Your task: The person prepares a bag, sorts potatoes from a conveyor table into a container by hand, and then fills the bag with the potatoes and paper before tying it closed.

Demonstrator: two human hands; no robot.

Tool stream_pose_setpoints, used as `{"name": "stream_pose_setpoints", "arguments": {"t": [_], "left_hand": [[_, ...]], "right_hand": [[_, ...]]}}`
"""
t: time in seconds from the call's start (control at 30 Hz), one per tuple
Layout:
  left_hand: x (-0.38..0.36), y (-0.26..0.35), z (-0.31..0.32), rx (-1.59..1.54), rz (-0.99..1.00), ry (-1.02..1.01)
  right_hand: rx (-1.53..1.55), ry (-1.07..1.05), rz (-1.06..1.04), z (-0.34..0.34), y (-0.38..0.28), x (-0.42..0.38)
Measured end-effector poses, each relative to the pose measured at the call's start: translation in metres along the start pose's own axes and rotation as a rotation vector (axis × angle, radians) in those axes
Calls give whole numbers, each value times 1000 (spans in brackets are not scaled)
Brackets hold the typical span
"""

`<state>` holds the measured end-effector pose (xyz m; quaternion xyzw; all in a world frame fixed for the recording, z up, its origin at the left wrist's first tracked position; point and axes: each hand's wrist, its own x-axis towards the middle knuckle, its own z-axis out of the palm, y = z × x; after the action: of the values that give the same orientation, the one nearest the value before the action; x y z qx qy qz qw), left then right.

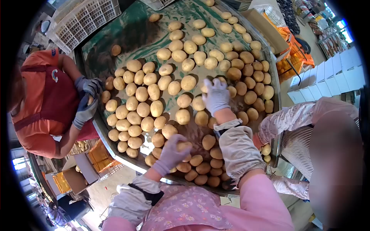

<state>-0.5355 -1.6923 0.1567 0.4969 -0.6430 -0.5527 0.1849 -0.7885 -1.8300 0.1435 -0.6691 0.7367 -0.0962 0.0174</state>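
So my left hand (169,154) is over the near edge of the table (133,21), gloved fingers curled round a potato (184,146); that spud sits at the far right side of the hand, between thumb and fingers; more potatoes lie just beside it, near and to the right. My right hand (216,96) reaches farther out, right of the middle, palm down over the pile; another potato (204,89) peeks out at its left by the fingertips, but I honestly can't tell if the fingers are clamped on it or just resting there; loose potatoes surround that hand on every side. Over on the left a co-worker (40,100) has both gloved hands together at the table's edge; a patterned sleeve (287,119) comes in from the right; white crate (84,23) at far left.
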Motion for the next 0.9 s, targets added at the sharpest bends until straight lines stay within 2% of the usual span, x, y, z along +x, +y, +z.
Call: {"name": "stream_pose_setpoints", "arguments": {"t": [0.07, 0.13, 0.17, 0.2, 0.27, 0.3, 0.33, 0.37, 0.4, 0.47, 0.5, 0.57, 0.6, 0.67, 0.77, 0.83, 0.87, 0.9], "left_hand": [[-9, -10, -24, 6, 34, -3], [-12, -12, -46, 346, 381, -59], [-15, -8, -42, 147, 346, -12], [-18, -2, -37, -50, 309, 35], [-14, 13, -43, -621, 64, 41], [-12, 23, -50, -996, -157, -7], [-9, 27, -56, -1366, -385, -63], [-7, 24, -58, -1339, -426, -62], [-8, 20, -60, -1312, -471, -60], [-10, 16, -60, -1385, -504, -89], [-13, 11, -57, -1409, -509, -88], [-25, -2, -50, -1452, -519, -86], [-33, 11, -51, -1312, -385, -44], [-53, 15, -56, -1322, -406, 19], [-89, 9, -62, -1403, -481, 76], [-115, -16, -62, -1490, -571, 132], [-122, -16, -64, -1666, -504, 88], [-129, -16, -63, -1665, -534, 130]], "right_hand": [[-56, -122, 71, 1, 12, -3], [135, -200, 86, 6, 14, -6], [233, -243, 98, 6, 13, -12], [406, -195, 123, 8, 6, -20], [611, -114, 92, -23, -31, -50], [764, -322, 6, -37, -49, -62], [666, -591, -117, -54, -65, -56], [555, -857, -241, -65, -75, -50], [575, -700, -213, -55, -73, -31], [545, -163, -181, -13, -63, 32], [491, 221, -169, 13, -57, 63], [289, 69, -126, 58, -36, 113], [226, -52, -120, 51, -46, 112], [88, -293, -107, 28, -63, 108], [232, -336, 131, 27, -52, 118], [460, -44, 144, 18, -57, 120], [531, 50, 92, 8, -70, 124], [604, 137, 46, 2, -86, 127]]}}
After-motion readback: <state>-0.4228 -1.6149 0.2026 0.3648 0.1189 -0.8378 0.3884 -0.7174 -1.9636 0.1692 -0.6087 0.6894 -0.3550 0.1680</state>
